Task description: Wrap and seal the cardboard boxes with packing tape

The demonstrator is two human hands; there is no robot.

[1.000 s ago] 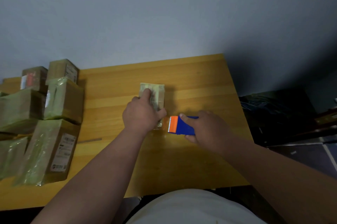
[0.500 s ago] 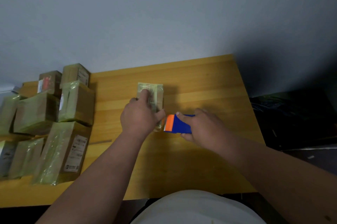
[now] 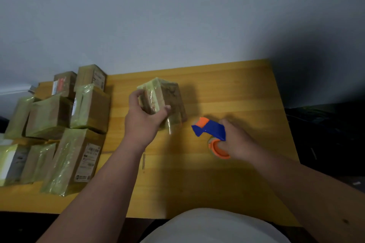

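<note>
Small brown cardboard box (image 3: 164, 102), wrapped in glossy clear tape with a loose tape end hanging at its near edge, is sitting tilted above the yellow wooden table (image 3: 227, 88). The left hand (image 3: 145, 122) is gripping it, fingers curled over the box's left face and thumb pressing its near right corner. Well to the right of that thumb, the right hand (image 3: 236, 142) is clasping a blue and orange plastic tape dispenser (image 3: 211, 134), fingers wrapped through its orange ring. Left of the left hand's fingers, taped cardboard parcels (image 3: 59, 124) are lying stacked.
</note>
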